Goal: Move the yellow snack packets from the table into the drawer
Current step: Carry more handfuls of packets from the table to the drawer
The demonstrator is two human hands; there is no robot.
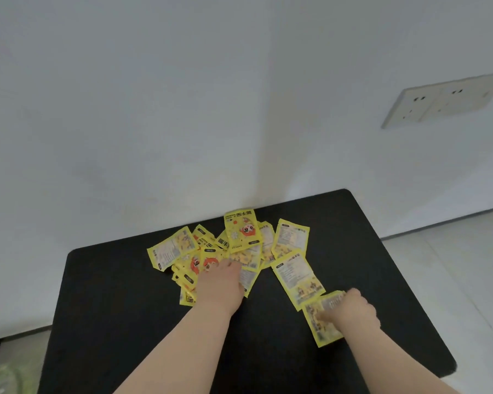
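Yellow snack packets [234, 251] are all lying on the black table [120, 294], most of them heaped near its far edge by the wall [182, 95]. Nothing looks stowed, and no drawer is showing. Left hand [221, 282] is pressing flat on the heap's near side; whether it is gripping one I cannot tell. Right hand [353, 311] is pinching a stray packet [320, 322] near the table's right edge.

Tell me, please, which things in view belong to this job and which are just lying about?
Job: yellow snack packets on the black table; left hand on the pile; right hand on a separate packet. No drawer visible.
Lying about: wall sockets; greenish object.
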